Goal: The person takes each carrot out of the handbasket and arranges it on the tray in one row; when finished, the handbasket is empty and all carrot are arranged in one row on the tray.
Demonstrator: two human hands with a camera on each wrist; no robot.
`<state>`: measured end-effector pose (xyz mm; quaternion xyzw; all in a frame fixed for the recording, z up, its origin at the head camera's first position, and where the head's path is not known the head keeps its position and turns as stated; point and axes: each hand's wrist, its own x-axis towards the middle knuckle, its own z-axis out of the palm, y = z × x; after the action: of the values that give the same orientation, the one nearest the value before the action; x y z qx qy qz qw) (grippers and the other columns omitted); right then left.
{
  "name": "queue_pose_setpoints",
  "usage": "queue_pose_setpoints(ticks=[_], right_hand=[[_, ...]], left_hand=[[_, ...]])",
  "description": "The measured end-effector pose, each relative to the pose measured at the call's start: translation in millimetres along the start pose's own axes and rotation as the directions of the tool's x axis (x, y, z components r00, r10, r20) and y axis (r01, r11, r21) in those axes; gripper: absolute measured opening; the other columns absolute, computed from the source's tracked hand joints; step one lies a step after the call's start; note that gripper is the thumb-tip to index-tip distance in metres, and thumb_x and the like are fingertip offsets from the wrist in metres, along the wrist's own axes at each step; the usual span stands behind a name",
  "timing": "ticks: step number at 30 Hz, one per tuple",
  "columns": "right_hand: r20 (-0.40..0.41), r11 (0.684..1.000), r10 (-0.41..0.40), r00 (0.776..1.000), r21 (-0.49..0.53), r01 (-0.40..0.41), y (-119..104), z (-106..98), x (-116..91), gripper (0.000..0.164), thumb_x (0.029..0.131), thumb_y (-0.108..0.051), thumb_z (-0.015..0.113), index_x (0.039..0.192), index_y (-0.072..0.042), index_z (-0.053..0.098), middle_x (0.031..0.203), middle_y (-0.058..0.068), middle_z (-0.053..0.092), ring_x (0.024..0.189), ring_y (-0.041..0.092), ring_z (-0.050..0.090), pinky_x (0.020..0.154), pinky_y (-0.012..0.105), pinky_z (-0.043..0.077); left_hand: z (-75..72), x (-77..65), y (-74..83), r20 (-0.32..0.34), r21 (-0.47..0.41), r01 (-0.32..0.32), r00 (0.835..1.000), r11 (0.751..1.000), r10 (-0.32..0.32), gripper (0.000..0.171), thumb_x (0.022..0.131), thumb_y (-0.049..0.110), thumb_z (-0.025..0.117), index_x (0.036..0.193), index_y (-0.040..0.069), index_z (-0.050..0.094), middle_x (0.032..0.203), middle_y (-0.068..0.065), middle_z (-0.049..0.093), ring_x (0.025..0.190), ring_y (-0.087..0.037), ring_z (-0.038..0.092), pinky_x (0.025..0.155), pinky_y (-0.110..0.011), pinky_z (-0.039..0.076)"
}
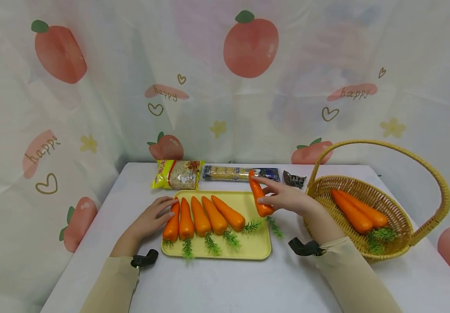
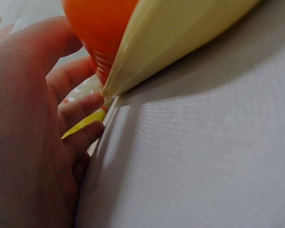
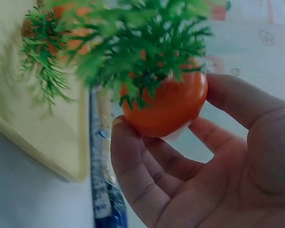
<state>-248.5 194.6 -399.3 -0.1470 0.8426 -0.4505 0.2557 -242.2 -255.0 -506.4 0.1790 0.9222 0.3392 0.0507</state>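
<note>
My right hand (image 1: 287, 198) pinches a carrot (image 1: 261, 200) between thumb and fingers, over the right end of the pale yellow tray (image 1: 252, 250). The carrot tilts, its tip away from me and its green leaves (image 3: 142, 47) towards me. At the tray's left edge my left hand (image 1: 155, 215) touches the side of the leftmost carrot (image 1: 171, 224) with thumb and index finger; in the left wrist view the other fingertips (image 2: 96, 128) lie by the tray rim. Several carrots (image 1: 200, 217) lie side by side on the tray, leaves towards me.
To the right stands a wicker basket (image 1: 406, 217) with a tall handle, holding two carrots (image 1: 355, 213). Behind the tray lie a yellow-and-clear food bag (image 1: 180, 174), a long blue packet (image 1: 225, 173) and a small dark packet (image 1: 293, 179). A patterned curtain (image 1: 193, 52) hangs behind the white table (image 1: 209, 287).
</note>
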Motion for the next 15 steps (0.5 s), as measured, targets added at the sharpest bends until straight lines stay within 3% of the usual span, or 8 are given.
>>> queue_pose_setpoints(ticks=[5, 10, 15], right_hand=[[0.001, 1.000, 0.008, 1.000, 0.022, -0.008, 4.0, 14.5, 20.5, 0.070, 0.095, -0.031, 0.067, 0.153, -0.042, 0.030, 0.146, 0.020, 0.044, 0.108, 0.025, 0.065, 0.084, 0.039, 0.059], [-0.010, 0.999, 0.012, 1.000, -0.038, -0.012, 9.1, 21.0, 35.3, 0.065, 0.095, -0.030, 0.066, 0.153, -0.035, 0.036, 0.147, 0.018, 0.047, 0.121, 0.028, 0.058, 0.084, 0.036, 0.057], [0.037, 0.998, 0.035, 0.999, -0.052, -0.033, 11.5, 25.6, 45.5, 0.065, 0.095, -0.030, 0.066, 0.153, -0.029, 0.037, 0.139, 0.018, 0.054, 0.105, 0.022, 0.063, 0.081, 0.032, 0.055]], left_hand=[[1.2, 0.1, -1.5, 0.000, 0.003, 0.002, 1.000, 1.000, -0.002, 0.050, 0.099, 0.045, 0.054, 0.146, 0.028, 0.049, 0.153, -0.007, 0.037, 0.142, -0.036, 0.037, 0.115, -0.063, 0.028], [1.6, -0.1, -2.1, -0.005, 0.005, 0.000, 1.000, 1.000, 0.000, 0.050, 0.099, 0.046, 0.054, 0.146, 0.029, 0.049, 0.153, -0.006, 0.037, 0.142, -0.036, 0.038, 0.115, -0.063, 0.028], [0.6, -0.3, -1.3, -0.004, 0.016, -0.006, 1.000, 1.000, 0.006, 0.050, 0.099, 0.046, 0.053, 0.146, 0.027, 0.049, 0.153, -0.007, 0.037, 0.141, -0.037, 0.038, 0.115, -0.064, 0.029]])
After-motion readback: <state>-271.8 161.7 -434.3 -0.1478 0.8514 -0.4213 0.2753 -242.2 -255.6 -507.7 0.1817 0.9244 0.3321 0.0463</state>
